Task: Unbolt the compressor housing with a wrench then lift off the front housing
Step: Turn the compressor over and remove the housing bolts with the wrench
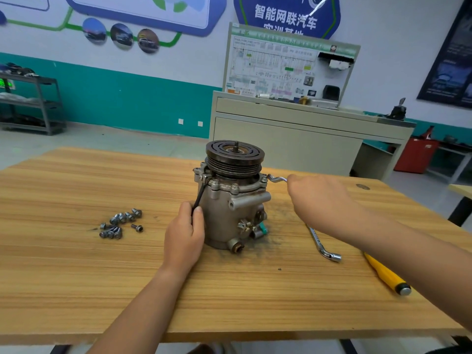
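Note:
A grey compressor [229, 213] stands upright on the wooden table [76, 264], its dark grooved pulley [235, 157] on top. Several bolts [235, 186] still sit in the flange under the pulley. My left hand [185, 233] grips the compressor body on its left side and holds a thin black tool [201, 194] that reaches up to the flange. My right hand [319, 200] grips a silver offset wrench [277, 178] whose head sits on a bolt at the flange's right edge.
Several loose bolts [120, 222] lie in a pile left of the compressor. A silver L-shaped socket wrench [323, 245] and a yellow-handled tool [385, 274] lie on the right. Dark grime marks the table around the compressor's base. A grey cabinet [293, 139] stands behind the table.

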Motion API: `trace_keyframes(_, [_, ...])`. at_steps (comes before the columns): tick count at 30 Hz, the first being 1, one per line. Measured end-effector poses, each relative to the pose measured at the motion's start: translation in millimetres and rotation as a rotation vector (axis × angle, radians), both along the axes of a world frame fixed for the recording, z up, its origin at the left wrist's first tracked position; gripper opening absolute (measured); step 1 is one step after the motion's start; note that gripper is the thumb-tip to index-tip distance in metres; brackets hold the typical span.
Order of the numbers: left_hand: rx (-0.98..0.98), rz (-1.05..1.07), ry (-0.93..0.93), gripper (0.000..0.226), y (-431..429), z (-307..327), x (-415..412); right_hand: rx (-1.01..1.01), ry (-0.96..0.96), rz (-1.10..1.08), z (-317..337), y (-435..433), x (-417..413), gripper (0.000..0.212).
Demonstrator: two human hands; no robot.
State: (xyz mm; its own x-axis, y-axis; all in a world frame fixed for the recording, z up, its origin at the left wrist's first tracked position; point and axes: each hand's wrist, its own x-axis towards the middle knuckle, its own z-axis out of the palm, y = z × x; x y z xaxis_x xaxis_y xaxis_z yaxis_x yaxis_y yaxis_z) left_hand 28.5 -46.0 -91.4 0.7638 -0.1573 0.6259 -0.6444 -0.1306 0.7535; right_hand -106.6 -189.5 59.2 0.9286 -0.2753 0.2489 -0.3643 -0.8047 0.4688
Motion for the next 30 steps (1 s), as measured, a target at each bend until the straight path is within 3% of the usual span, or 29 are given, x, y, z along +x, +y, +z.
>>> trace_keyframes(11, [0.008,0.017,0.009,0.017,-0.4,-0.2,1.1,-0.26,0.259,0.012,13.3,17.6,22.0,0.011])
trace_keyframes(18, [0.001,0.016,0.007,0.013,0.8,0.5,1.2,-0.267,0.304,0.075,25.2,-33.2,42.4,0.022])
trace_keyframes(25, [0.037,0.022,-0.004,0.018,1.9,1.3,7.9,-0.273,0.014,0.309,0.7,-56.8,82.3,0.037])
trace_keyframes(27, [0.028,0.014,-0.009,0.022,1.7,1.6,7.7,-0.154,-0.091,0.253,3.9,-61.1,73.8,0.033])
trace_keyframes(30, [0.012,0.009,-0.013,0.024,1.1,0.6,6.9,0.176,-0.444,0.207,12.9,-56.7,46.9,0.028])
